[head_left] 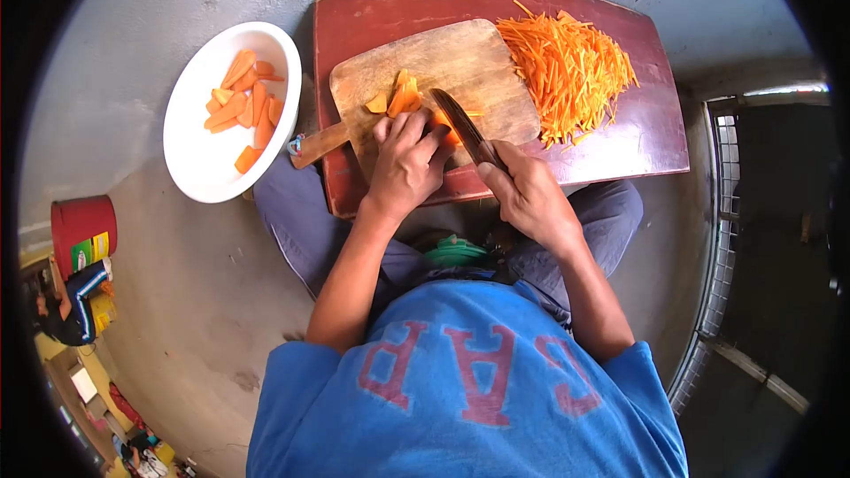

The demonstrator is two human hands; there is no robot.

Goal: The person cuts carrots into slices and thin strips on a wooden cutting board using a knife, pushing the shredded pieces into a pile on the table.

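My right hand (pixel 533 195) is closed round the handle of a dark-bladed knife (pixel 460 124), its blade slanting up and left over the wooden cutting board (pixel 496 71). Bent fingers of my left hand (pixel 407 159) press on an orange carrot piece (pixel 445 127) beside the blade. Just above those fingers lie more carrot pieces (pixel 405 96) and a small yellow-orange chunk (pixel 377 104). To the right of the board, a large heap of thin carrot shreds (pixel 571 75) rests on the red table (pixel 390 7).
A white basin (pixel 190 137) with several carrot slices (pixel 252 106) stands left of the table. A red bucket (pixel 84 226) and another person (pixel 75 305) are at the far left. A barred metal frame (pixel 726 177) runs along the right.
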